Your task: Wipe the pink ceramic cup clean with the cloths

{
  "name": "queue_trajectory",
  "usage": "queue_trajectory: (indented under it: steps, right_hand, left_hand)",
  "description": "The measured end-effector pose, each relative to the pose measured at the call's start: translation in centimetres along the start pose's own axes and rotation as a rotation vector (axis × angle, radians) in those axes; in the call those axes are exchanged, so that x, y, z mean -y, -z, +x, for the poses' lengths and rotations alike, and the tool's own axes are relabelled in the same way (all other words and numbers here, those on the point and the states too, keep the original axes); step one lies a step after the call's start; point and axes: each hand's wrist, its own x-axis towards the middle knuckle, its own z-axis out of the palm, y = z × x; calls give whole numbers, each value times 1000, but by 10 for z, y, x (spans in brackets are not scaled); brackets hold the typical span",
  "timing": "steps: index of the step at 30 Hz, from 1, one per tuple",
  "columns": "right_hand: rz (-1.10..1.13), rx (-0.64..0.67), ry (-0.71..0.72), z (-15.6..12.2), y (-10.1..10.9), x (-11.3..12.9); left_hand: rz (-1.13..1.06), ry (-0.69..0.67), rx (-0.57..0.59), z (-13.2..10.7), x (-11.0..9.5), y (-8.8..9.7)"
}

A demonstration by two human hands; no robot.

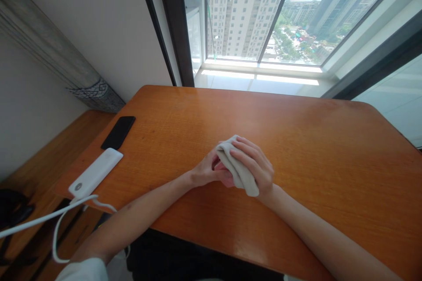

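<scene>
Both hands meet over the middle of the wooden table (316, 153). My left hand (206, 169) is closed around a pink object (224, 174), mostly hidden by fingers and cloth, so its kind does not show. A folded pale grey cloth (238, 167) lies over the top of that object. My right hand (255, 164) grips the cloth from the right, its fingers bent across it and pressing it against the pink object.
At the table's left side lie a black phone (118, 132) and a white power strip-like block (96, 172) with a white cable (46, 216). A patterned curtain (95, 90) hangs at the left. Beyond the far edge is a window (247, 17).
</scene>
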Motion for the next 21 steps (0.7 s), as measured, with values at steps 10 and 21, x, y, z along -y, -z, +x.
queue_trajectory:
  steps: [10, 21]
  right_hand:
    - [236, 27, -395, -11, -6, -24]
    - [-43, -36, 11, -4, -1, -8]
  left_hand:
    - [-154, -109, 1, 2, 9, 4]
    - [-49, 15, 61, -2, 10, 5]
